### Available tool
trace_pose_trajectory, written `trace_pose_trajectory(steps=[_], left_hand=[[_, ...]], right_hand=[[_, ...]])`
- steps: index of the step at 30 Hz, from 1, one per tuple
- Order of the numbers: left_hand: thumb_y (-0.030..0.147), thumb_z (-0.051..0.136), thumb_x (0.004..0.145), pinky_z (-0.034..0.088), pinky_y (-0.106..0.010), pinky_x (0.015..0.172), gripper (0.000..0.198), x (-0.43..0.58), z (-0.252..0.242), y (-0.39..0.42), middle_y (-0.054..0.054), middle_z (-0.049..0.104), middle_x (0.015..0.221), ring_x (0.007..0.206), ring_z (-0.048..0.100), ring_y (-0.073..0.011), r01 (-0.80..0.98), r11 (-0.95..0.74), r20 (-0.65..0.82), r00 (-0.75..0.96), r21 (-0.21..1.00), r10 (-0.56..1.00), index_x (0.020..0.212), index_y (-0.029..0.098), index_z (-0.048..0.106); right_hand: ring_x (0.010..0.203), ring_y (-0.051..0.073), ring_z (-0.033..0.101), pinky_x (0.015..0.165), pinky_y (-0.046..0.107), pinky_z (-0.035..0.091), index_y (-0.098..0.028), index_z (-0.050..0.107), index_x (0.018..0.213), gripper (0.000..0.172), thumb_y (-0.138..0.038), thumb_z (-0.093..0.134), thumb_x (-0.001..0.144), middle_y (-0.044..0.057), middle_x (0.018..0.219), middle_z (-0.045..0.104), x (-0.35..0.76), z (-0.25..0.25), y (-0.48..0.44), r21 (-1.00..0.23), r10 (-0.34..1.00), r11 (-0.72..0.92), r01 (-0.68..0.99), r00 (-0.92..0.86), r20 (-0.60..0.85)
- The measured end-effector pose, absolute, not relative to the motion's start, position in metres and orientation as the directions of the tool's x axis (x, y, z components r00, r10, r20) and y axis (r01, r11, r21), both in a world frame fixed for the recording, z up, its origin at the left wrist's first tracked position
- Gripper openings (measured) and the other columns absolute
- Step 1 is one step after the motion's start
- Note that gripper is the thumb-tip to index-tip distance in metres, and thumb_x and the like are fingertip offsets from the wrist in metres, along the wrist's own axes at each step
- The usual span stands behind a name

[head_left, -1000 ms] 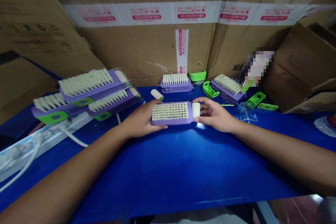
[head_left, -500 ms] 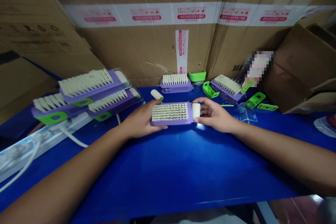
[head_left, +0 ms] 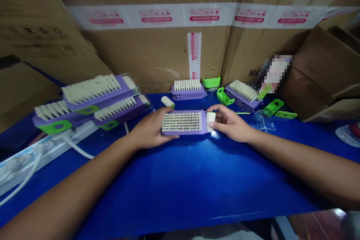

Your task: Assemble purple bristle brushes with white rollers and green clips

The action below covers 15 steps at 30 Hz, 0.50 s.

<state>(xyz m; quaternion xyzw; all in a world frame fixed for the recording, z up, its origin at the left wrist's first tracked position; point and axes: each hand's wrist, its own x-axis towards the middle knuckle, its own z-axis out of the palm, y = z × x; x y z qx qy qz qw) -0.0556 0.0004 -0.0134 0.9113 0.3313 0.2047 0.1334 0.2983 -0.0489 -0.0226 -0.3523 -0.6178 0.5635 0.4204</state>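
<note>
The left hand (head_left: 150, 129) gripped a purple bristle brush (head_left: 182, 122); the right hand (head_left: 229, 122) pinched a white cylinder (head_left: 210, 121) at its end.

Under the left hand (head_left: 150, 129), the brush (head_left: 182, 132) has a smooth, faintly glossy purple plastic body and rough, pale bristles (head_left: 182, 122). The right hand (head_left: 232, 123) touches a matt white cylinder (head_left: 210, 121). Beyond that hand lies glossy clear plastic (head_left: 264, 120). Below both hands, the tabletop (head_left: 180, 183) is glossy blue; ahead, the cardboard (head_left: 157, 58) looks matt.

The pixelated packet (head_left: 276, 70) at the back right cannot be read; both forearms (head_left: 70, 183) run off the picture's edges
</note>
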Motion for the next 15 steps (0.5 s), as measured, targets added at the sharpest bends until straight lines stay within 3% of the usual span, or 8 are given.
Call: trace_pose_trajectory(steps=[15], left_hand=[[0.053, 0.089, 0.091, 0.071, -0.053, 0.093, 0.082, -0.0549, -0.0102, -0.001, -0.018, 0.076, 0.144, 0.12, 0.083, -0.0387, 0.545, -0.776, 0.343, 0.697, 0.316, 0.629, 0.158, 0.027, 0.049]], right_hand=[[0.089, 0.016, 0.077, 0.084, 0.034, 0.067, -0.026, 0.059, 0.119, 0.055, -0.037, 0.1, 0.084, -0.002, 0.098, 0.076, 0.2959, -0.0207, -0.0489, -0.996, 0.926, 0.073, -0.047, -0.367, 0.086]])
